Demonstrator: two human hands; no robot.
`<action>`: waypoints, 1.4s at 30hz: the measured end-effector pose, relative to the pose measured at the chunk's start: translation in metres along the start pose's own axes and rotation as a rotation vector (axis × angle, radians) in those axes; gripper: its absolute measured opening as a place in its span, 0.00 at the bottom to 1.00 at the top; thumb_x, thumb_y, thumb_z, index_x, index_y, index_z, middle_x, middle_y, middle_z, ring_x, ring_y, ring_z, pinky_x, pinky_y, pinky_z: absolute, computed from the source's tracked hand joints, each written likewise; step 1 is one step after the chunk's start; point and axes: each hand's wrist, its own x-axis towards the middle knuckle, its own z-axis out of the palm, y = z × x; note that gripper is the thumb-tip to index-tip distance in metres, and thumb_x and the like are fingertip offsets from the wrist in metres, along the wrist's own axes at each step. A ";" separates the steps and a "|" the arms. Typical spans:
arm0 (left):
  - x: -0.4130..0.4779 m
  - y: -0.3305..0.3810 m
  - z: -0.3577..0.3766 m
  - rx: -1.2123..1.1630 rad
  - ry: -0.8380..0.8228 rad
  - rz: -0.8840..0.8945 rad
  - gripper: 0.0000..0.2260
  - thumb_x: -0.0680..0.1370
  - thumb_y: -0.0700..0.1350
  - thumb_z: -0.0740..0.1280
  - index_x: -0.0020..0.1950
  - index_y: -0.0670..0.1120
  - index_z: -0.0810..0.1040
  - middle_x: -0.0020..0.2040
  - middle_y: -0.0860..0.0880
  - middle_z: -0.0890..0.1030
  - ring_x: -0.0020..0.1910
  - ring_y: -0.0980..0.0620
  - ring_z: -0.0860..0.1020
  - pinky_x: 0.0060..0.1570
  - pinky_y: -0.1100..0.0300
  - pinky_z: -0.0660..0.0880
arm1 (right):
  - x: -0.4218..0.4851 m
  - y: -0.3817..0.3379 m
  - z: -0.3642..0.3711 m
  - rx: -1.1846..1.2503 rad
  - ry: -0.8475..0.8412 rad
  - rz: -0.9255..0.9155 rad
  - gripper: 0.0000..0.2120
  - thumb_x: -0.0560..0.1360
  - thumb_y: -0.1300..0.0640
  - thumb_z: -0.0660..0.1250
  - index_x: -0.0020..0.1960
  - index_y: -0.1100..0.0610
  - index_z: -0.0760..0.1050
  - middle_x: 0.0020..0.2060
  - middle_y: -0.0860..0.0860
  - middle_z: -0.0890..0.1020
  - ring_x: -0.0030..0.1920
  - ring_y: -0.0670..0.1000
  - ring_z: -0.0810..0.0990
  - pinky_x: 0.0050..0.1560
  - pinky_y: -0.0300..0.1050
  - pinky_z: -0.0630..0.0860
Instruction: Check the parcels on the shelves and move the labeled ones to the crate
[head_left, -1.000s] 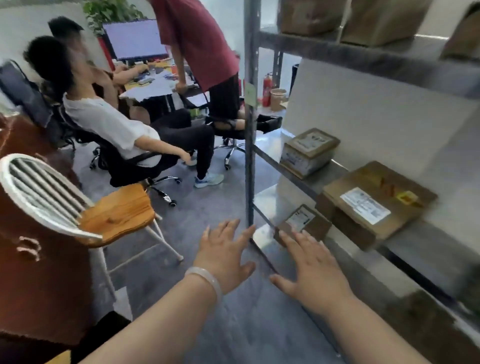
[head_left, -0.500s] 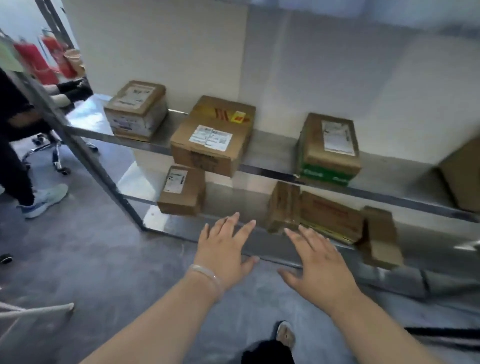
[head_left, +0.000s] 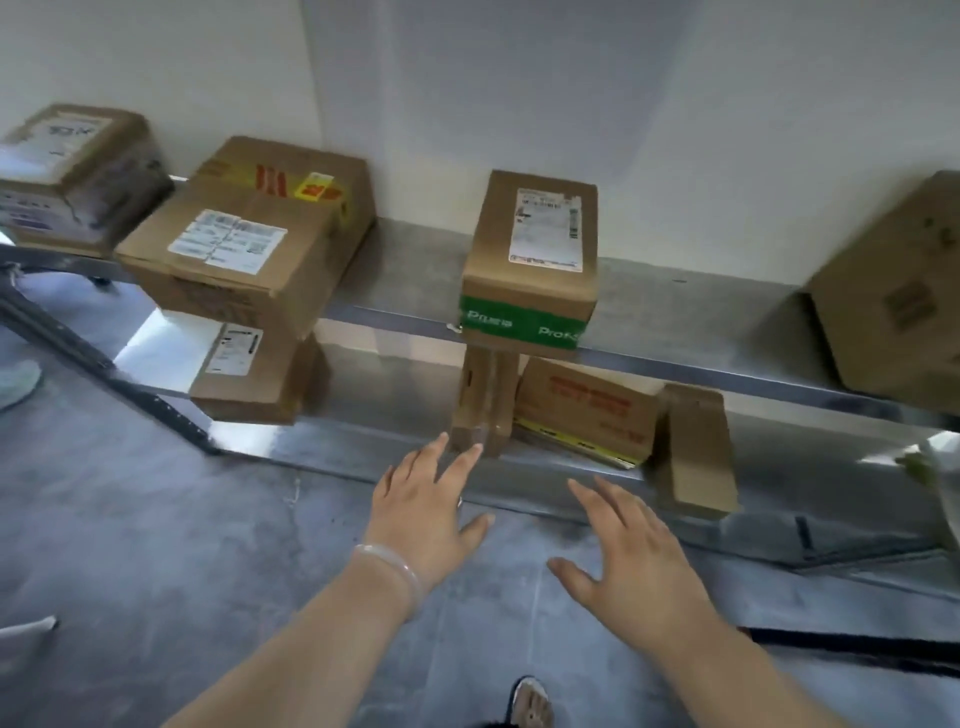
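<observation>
Cardboard parcels stand on two metal shelves. On the upper shelf (head_left: 675, 306) sit a labelled box at far left (head_left: 67, 171), a large labelled box with red and yellow stickers (head_left: 249, 234), a labelled box with green tape (head_left: 530, 260) and a plain box at far right (head_left: 898, 296). The lower shelf (head_left: 395, 395) holds a small labelled box (head_left: 249, 374), a narrow upright box (head_left: 480, 405), a box with red print (head_left: 587, 410) and a plain upright box (head_left: 696, 452). My left hand (head_left: 423, 514) and my right hand (head_left: 631, 551) hover with spread fingers in front of the lower shelf, holding nothing.
Grey floor lies under my arms. My foot (head_left: 530, 704) shows at the bottom edge. A dark shelf post (head_left: 78, 343) slants at left, with someone's shoe (head_left: 18, 382) beyond it. A white wall backs the shelves. No crate is in view.
My view has swung right, from the seated people and the shelf end to face the shelves squarely. Both hands stay spread and empty, now nearer the lower shelf.
</observation>
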 end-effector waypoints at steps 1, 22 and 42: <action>0.007 0.002 0.008 -0.008 -0.008 -0.019 0.33 0.77 0.66 0.59 0.78 0.64 0.48 0.81 0.52 0.48 0.79 0.47 0.51 0.76 0.51 0.51 | 0.009 0.009 0.003 -0.001 -0.007 -0.009 0.38 0.74 0.32 0.58 0.78 0.42 0.46 0.78 0.46 0.52 0.77 0.50 0.52 0.77 0.47 0.51; 0.210 -0.073 0.105 -0.397 -0.095 -0.123 0.34 0.78 0.57 0.66 0.80 0.56 0.53 0.80 0.51 0.51 0.78 0.47 0.53 0.76 0.55 0.55 | 0.257 0.007 0.115 0.575 -0.064 0.209 0.30 0.78 0.47 0.64 0.77 0.47 0.57 0.75 0.49 0.63 0.74 0.52 0.63 0.72 0.47 0.62; 0.245 -0.127 0.115 -0.610 -0.208 -0.349 0.50 0.66 0.69 0.72 0.80 0.57 0.50 0.70 0.50 0.60 0.66 0.47 0.71 0.64 0.61 0.67 | 0.269 -0.069 0.167 1.192 0.019 0.274 0.20 0.80 0.59 0.60 0.67 0.40 0.71 0.67 0.37 0.71 0.65 0.36 0.68 0.53 0.21 0.65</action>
